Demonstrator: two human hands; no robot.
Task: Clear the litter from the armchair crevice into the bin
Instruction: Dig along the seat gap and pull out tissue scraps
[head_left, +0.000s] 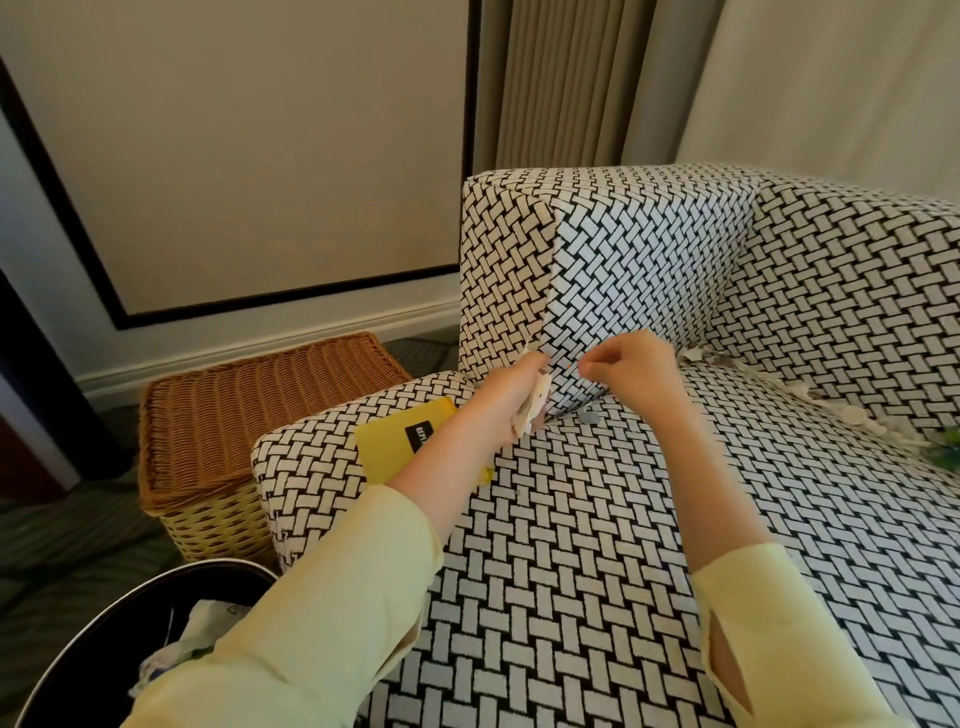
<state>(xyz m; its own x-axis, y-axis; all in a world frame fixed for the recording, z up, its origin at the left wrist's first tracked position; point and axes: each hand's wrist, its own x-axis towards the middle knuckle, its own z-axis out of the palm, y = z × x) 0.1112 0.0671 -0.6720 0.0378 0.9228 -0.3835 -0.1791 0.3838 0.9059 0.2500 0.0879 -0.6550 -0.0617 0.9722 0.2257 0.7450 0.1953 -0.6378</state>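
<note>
Pale-yellow left sleeve (332, 597) and right sleeve (795, 623), loose-cuffed, with a slit at the right cuff.

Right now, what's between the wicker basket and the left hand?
A yellow packet with a black label lies on the armchair cushion between wicker basket and left hand, partly hidden by the forearm. Seen in the head view.

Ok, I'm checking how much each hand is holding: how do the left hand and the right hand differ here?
The left hand grips a bunch of pale paper scraps; the right hand pinches only a tiny orange bit. The left hand is at the front corner of the armchair arm; the right hand is further in, against its inner face. Both are low, just above the seat.
</note>
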